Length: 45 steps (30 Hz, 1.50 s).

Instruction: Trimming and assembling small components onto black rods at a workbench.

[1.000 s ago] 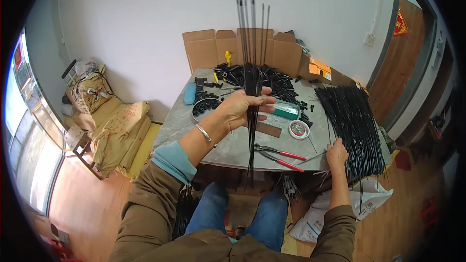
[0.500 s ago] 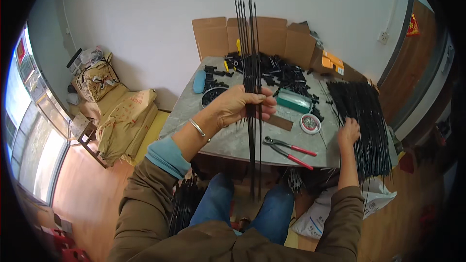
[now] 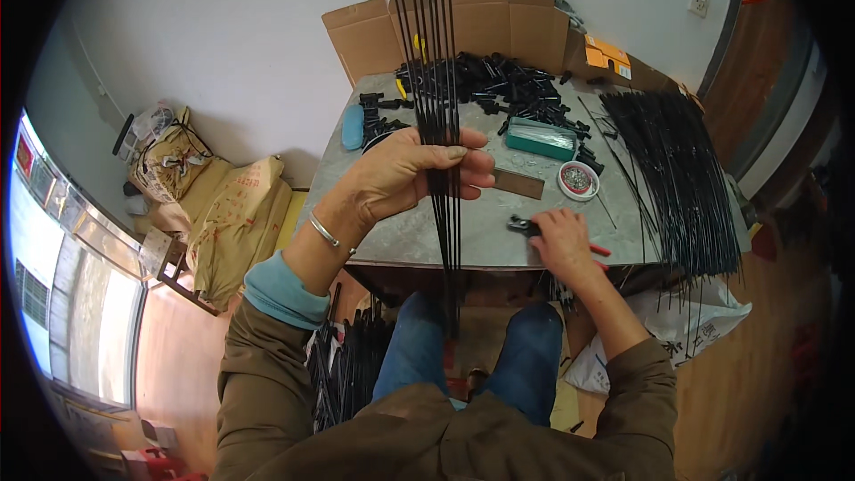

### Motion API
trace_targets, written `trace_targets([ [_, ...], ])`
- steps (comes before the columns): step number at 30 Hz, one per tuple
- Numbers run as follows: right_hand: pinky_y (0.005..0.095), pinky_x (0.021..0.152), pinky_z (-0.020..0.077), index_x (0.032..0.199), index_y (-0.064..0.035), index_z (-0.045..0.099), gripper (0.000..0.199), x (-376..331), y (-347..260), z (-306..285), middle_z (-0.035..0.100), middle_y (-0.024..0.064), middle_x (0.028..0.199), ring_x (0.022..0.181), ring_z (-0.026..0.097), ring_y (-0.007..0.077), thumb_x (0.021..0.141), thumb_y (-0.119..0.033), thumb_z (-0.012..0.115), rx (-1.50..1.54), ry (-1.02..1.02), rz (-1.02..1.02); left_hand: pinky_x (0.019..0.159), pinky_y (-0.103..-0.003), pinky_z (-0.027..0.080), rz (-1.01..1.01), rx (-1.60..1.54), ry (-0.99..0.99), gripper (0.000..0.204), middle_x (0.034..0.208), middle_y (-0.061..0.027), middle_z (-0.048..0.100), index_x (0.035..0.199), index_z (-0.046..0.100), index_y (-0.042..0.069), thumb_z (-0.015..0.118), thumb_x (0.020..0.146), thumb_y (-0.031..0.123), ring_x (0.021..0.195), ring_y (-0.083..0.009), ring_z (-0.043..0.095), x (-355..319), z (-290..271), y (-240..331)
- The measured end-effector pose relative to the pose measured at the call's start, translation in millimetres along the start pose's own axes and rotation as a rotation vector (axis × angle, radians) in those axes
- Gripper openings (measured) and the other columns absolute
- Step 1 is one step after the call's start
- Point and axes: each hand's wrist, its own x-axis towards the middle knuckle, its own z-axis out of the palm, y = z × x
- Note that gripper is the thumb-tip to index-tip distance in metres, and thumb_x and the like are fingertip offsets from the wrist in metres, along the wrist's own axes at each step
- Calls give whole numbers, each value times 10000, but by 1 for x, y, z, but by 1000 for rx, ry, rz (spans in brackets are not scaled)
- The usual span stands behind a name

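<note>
My left hand [image 3: 414, 174] is closed round a bundle of long thin black rods [image 3: 434, 80], held upright above the table's near side. The rods fan apart slightly toward the top and hang below the fist toward my knees. At the table's front edge, my right hand [image 3: 565, 248] lies over a pair of red-handled pincers [image 3: 523, 225], its fingers curled on them. Only the dark jaws and short bits of red handle show; the rest is under the hand. A large pile of similar black rods [image 3: 663, 178] covers the table's right side, overhanging the front edge.
Several black plastic parts [image 3: 499, 85] heap at the back before cardboard [image 3: 463, 22]. A green box [image 3: 541, 139], a white tub [image 3: 579, 181] of small metal pieces, a brown flat strip [image 3: 518, 183] and a blue case [image 3: 354, 127] lie around. A white sack [image 3: 712, 316] stands below right.
My right hand has moved left from the rod pile onto the pincers, and they have shifted slightly. My left hand still grips the rods. The view has tilted and shifted.
</note>
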Motion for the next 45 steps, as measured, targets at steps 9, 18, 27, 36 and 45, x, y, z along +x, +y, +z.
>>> trace_targets([
  [9, 347, 1017, 374, 1335, -48, 430, 659, 74, -68, -60, 446, 106, 1367, 1233, 452, 220, 740, -91, 710, 1099, -14, -146, 850, -476, 525, -83, -44, -211, 326, 1006, -195, 659, 1163, 528, -43, 604, 882, 106, 955, -375, 649, -9, 18, -11],
  [18, 336, 749, 472, 1035, -76, 639, 383, 148, -32, -26, 651, 96, 974, 856, 618, 271, 660, -42, 712, 482, 301, -504, 856, -357, 523, -14, 95, -315, 233, 1000, -207, 667, 1067, 599, -64, 578, 902, 99, 935, -279, 664, -30, -2, -30],
  [27, 443, 1031, 373, 1359, -35, 418, 507, 136, 1, -41, 476, 136, 1366, 1217, 496, 282, 877, -135, 541, 1081, -402, -66, 778, -316, 548, -205, -115, -98, 259, 980, -175, 658, 1136, 553, -75, 521, 913, 55, 899, -241, 664, 15, -39, -161],
  [36, 432, 763, 548, 1134, 29, 521, 258, 120, -65, -43, 612, 106, 899, 805, 638, 243, 992, -168, 436, 1764, -269, 256, 748, -314, 545, -146, -122, 51, 518, 1086, -209, 606, 1224, 478, -79, 680, 840, 204, 900, -236, 645, 19, -35, -183],
  [45, 319, 791, 503, 971, 44, 596, 163, 50, -103, -66, 649, 134, 912, 834, 629, 215, 944, -64, 476, 1300, -231, 55, 1105, -522, 217, 609, 1312, -56, 1033, 1480, -143, 289, 1408, 347, 140, 858, 531, 337, 1373, -391, 252, 25, -48, -163],
])
